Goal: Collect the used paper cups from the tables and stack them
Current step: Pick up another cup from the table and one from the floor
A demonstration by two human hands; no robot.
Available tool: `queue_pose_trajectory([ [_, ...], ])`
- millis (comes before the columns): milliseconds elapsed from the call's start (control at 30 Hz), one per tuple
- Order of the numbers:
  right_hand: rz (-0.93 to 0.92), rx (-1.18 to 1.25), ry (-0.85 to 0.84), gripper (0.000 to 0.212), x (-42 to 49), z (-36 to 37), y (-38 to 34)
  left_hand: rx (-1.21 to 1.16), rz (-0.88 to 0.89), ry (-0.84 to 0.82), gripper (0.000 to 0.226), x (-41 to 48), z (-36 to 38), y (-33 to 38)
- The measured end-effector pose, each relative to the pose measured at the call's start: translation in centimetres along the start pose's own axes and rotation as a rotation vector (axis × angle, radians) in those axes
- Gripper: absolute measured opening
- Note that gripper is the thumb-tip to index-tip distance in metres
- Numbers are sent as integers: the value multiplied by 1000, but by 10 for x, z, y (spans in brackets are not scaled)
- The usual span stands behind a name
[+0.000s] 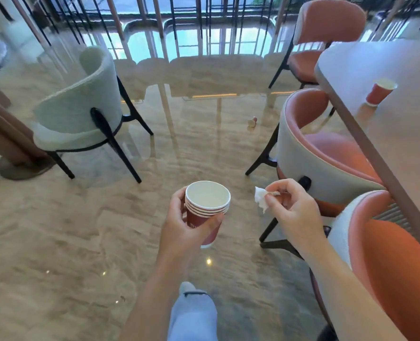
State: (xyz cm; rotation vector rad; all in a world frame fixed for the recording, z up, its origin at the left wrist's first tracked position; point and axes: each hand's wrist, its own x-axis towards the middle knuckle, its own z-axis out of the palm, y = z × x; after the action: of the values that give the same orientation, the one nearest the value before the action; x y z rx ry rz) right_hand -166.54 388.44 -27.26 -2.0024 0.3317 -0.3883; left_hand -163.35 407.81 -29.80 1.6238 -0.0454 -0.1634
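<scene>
My left hand (182, 225) grips a stack of several red paper cups (207, 205) with white insides, held upright over the floor at centre. To its right, my right hand (292, 207) pinches a small crumpled white tissue (261, 198) between thumb and fingertips. A single red paper cup (380, 91) stands upright on the grey table (401, 134) at the right, well beyond both hands. A small cup-like object (252, 122) lies on the floor farther ahead, too small to tell clearly.
Orange-seated chairs (327, 153) line the table's near side, one (396, 262) right beside my right arm. A pale green chair (86, 104) stands at left by a pedestal base (19, 168). Glossy marble floor (81, 242) spreads between; a railing and windows lie ahead.
</scene>
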Motion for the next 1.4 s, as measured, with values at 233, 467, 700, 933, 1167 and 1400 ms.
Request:
queue_pose_trajectory([
  [233,16,-19,142,11,90,40,-22,14,44,-167,67,131,-9,16],
  [467,156,-40,277,23,152,28,13,39,9,-326,68,219,39,9],
  [700,180,-33,420,23,254,-11,62,110,56,-435,65,321,120,18],
  [933,194,-65,498,23,349,-70,85,106,125,-477,62,417,206,48],
  [1167,307,-58,566,18,399,-87,115,116,61,-587,67,471,255,47],
  [1400,381,-80,727,13,465,-89,132,156,62,-744,69,565,300,59],
])
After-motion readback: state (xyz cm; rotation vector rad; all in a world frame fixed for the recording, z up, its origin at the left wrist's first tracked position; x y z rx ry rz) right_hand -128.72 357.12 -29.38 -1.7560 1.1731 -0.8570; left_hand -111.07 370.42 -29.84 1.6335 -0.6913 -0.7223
